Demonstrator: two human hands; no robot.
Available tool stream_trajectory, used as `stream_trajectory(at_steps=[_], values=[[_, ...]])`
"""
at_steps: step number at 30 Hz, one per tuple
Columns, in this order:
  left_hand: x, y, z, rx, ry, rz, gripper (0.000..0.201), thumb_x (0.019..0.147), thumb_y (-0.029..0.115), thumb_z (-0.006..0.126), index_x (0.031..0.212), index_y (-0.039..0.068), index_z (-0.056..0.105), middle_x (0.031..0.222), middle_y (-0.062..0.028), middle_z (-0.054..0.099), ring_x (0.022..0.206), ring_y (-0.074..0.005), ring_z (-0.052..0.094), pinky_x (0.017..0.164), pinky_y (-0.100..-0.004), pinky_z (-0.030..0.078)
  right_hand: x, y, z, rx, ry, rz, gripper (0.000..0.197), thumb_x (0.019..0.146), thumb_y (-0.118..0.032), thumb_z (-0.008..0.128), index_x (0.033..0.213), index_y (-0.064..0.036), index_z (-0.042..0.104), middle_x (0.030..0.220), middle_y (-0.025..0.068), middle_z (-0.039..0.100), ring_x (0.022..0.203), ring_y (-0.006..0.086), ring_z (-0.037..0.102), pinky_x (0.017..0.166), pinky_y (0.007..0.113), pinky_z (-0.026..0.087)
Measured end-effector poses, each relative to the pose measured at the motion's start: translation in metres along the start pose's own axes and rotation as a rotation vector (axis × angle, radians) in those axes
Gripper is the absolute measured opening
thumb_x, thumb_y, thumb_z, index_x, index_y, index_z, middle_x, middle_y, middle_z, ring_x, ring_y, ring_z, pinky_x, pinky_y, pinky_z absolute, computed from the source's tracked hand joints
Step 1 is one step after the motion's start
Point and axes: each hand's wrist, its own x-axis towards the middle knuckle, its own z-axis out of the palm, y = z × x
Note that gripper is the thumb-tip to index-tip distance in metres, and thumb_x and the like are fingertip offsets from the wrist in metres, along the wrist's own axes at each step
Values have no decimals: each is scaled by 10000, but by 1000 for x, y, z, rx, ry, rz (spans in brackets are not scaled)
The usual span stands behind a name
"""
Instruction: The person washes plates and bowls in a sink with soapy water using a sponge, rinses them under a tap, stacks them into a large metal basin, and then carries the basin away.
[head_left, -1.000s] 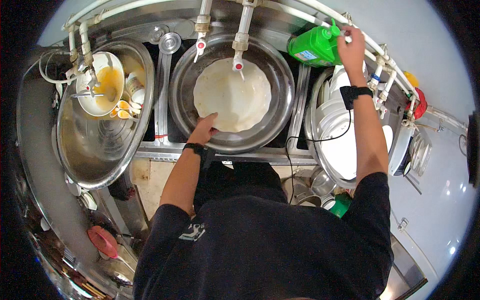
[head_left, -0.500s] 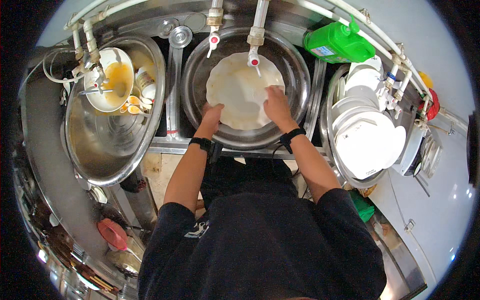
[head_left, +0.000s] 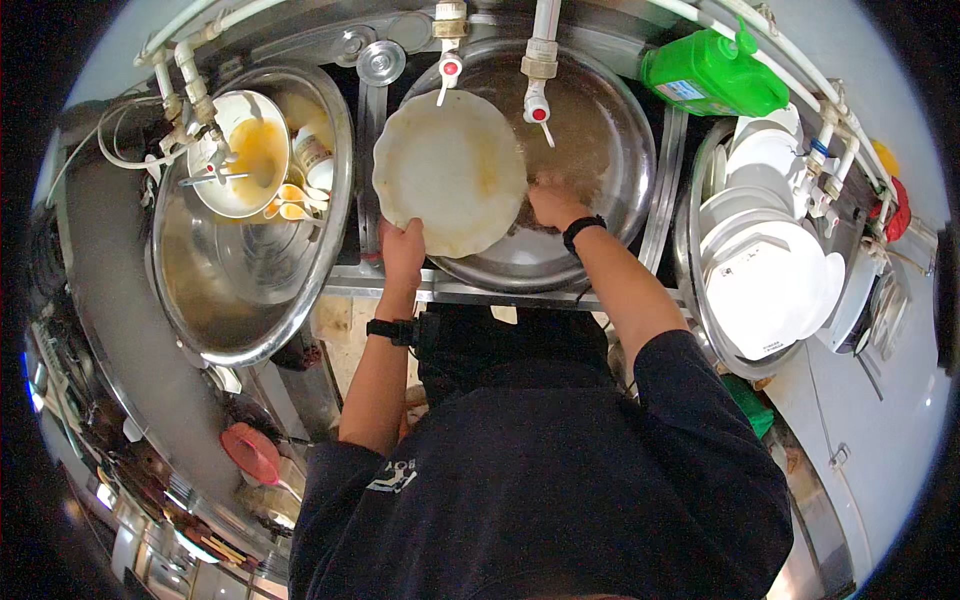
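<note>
My left hand (head_left: 402, 252) grips the near edge of a large cream plate (head_left: 450, 165) with a wavy rim, lifted and tilted over the middle steel sink (head_left: 610, 120). My right hand (head_left: 553, 203) is down in that sink just right of the plate, fingers curled; whether it holds something is hidden. Two taps with red tips (head_left: 537, 100) hang above the plate.
The left sink (head_left: 240, 300) holds a stained bowl (head_left: 245, 150), a cup and spoons. A green detergent bottle (head_left: 712, 75) lies on the back ledge at right. Stacked white plates and bowls (head_left: 770, 280) fill the right basin. A pink dish (head_left: 250, 452) sits low left.
A second ago my right hand reached up to the green bottle, then came down to the plate. Now the plate is raised and shifted left in my left hand, and my right hand is in the sink.
</note>
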Motion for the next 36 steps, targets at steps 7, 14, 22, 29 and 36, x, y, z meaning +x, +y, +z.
stream_trajectory(at_steps=[7, 14, 22, 29, 36], values=[[11, -24, -2, 3, -12, -5, 537, 833, 6, 561, 1348, 3, 407, 1247, -143, 561, 1036, -270, 605, 898, -376, 498, -30, -23, 19, -92, -30, -62, 480, 844, -205, 599, 1320, -146, 596, 1426, 216, 482, 1272, 424, 476, 1045, 649, 324], [8, 16, 18, -123, -144, -192, 641, 835, -24, 538, 1429, 60, 315, 1288, -133, 520, 1141, -274, 548, 954, -400, 481, 12, -32, 111, 772, 277, -260, 443, 994, -303, 404, 1398, -147, 495, 1491, 102, 445, 1349, 312, 412, 1109, 448, 338], [14, 31, 21, -81, -123, -220, 661, 800, -32, 542, 1420, 39, 325, 1280, -137, 534, 1107, -284, 568, 919, -394, 499, 62, -12, 169, 1380, 548, -497, 454, 1017, -344, 400, 1419, -140, 450, 1459, 71, 464, 1306, 278, 451, 1077, 430, 379], [14, 25, -5, -27, -72, -184, 648, 798, 6, 553, 1408, 60, 341, 1236, -120, 559, 1048, -255, 599, 763, -395, 552, 38, -52, 103, 2389, 26, 156, 476, 1018, -361, 390, 1443, -151, 426, 1498, 67, 423, 1335, 282, 419, 1104, 424, 357], [14, 35, 7, -118, -24, -215, 588, 785, -8, 536, 1359, 1, 407, 1187, -126, 590, 1042, -226, 593, 824, -322, 508, 22, -54, 60, 2572, 47, 298, 432, 1032, -308, 386, 1397, -94, 472, 1401, 95, 536, 1226, 282, 545, 1013, 446, 471]])
